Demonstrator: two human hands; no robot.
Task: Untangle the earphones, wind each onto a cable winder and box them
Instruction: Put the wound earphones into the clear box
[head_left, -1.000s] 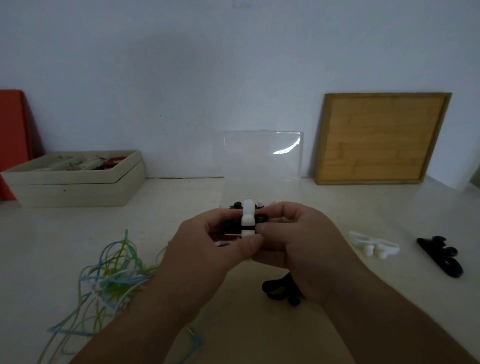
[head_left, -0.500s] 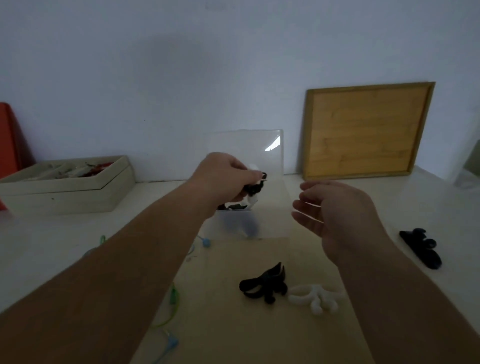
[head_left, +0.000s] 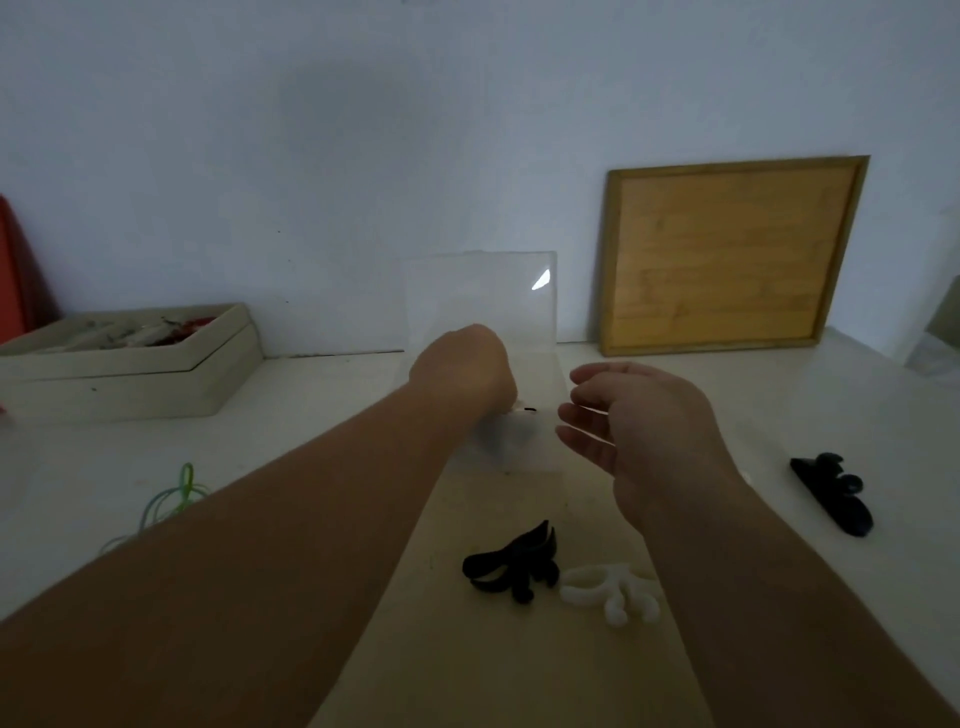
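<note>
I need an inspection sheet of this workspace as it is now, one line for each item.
surface: pale table with a tan mat at the front.
job's things: clear box, lid up; black winder and white winder side by side on the mat; second black winder at the right.
clutter: beige tray of small items, far left.
hands: left hand over the clear box, fingers curled on a wound winder, mostly hidden; right hand open, holding nothing.
cables: green and blue earphones, loose, left of the left arm.
surroundings: wooden board leaning on the wall; red object at the left edge.
</note>
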